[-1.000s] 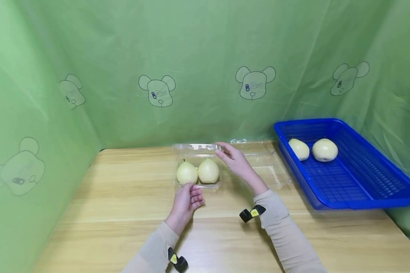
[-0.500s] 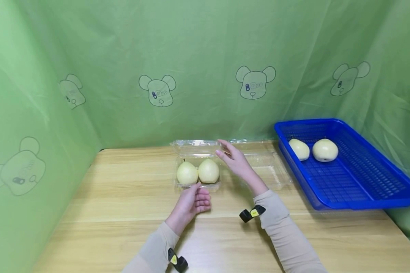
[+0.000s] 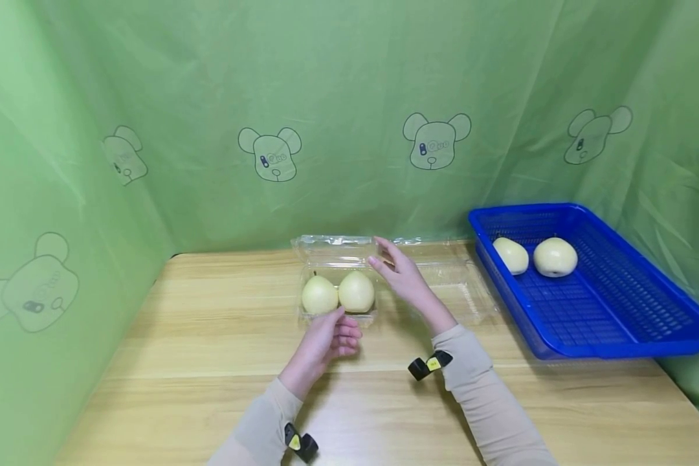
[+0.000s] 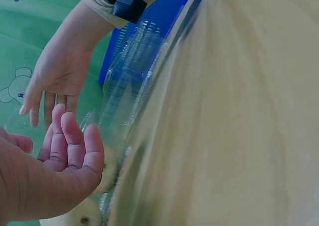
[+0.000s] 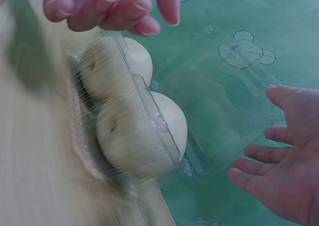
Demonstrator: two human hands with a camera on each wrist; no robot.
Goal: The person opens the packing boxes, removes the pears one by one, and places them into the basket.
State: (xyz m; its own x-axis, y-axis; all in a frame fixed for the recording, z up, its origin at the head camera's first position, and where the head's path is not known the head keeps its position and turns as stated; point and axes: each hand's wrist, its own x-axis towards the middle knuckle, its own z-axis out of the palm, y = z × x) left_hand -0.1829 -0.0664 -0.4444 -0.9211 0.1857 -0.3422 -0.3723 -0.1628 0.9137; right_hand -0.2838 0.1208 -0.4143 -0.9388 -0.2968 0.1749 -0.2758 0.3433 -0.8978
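Note:
Two pale yellow pears [image 3: 356, 292] sit side by side in a clear plastic clamshell box [image 3: 336, 318], its hinged lid [image 3: 333, 250] raised at the back. At the box's front edge is my left hand [image 3: 329, 340], holding nothing, fingers loosely bent and thumb near the rim. My right hand [image 3: 400, 274] is at the lid's right side, thumb and fingers extended. In the right wrist view, the lid [image 5: 224, 106] stands beside the spread fingers of the right hand [image 5: 284, 156]. Relaxed fingers of the left hand [image 4: 55, 171] show in the left wrist view.
Right of the pears lies another clear plastic box [image 3: 451, 294], with no fruit in it. A blue perforated basket [image 3: 594, 317] at the right holds two more pears [image 3: 555, 257]. Green curtains [image 3: 349, 77] enclose the wooden table [image 3: 210, 310].
The lid has tilted up and back. My left hand has shifted right along the box's front edge, while my right hand has barely moved beside the lid.

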